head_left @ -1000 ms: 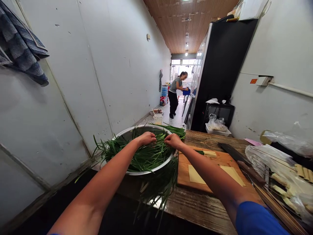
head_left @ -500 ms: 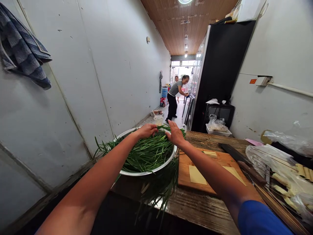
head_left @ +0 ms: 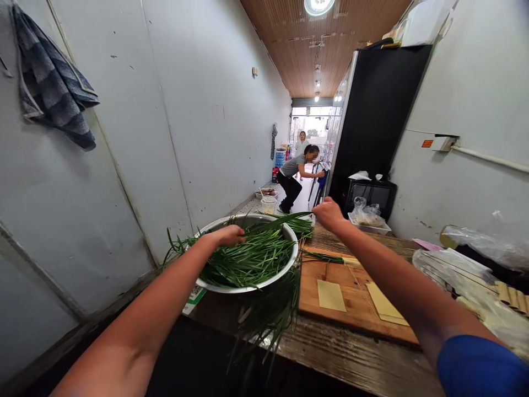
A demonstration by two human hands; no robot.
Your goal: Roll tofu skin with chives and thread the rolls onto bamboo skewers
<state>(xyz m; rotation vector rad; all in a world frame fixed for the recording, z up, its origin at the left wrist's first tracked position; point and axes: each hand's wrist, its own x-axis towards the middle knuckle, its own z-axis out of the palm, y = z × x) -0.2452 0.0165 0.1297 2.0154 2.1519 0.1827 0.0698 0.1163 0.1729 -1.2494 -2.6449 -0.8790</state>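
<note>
A metal basin [head_left: 285,271] holds a heap of long green garlic chives [head_left: 252,251]. My right hand [head_left: 329,214] is closed on the end of a few chives, which stretch leftward over the basin's far rim. Above the left side of the heap is my left hand [head_left: 229,235], its fingers curled together; whether any blades are between them I cannot make out. More chives droop over the table edge in front of the basin. On the cutting board [head_left: 355,300] lie yellow tofu-skin sheets [head_left: 331,295], and a small roll with chives sticking out sits at its far edge.
A cup [head_left: 268,205] stands behind the basin. At the right are plastic bags [head_left: 463,270], thin skewers and several yellow rolls [head_left: 510,298]. A white tray [head_left: 370,226] holds a bagged item. Farther back, a person [head_left: 292,173] crouches by a dark cabinet, another beyond.
My hands have drawn apart: the right went right with chives in its grip, the left moved left and down. The person at the back has crouched lower.
</note>
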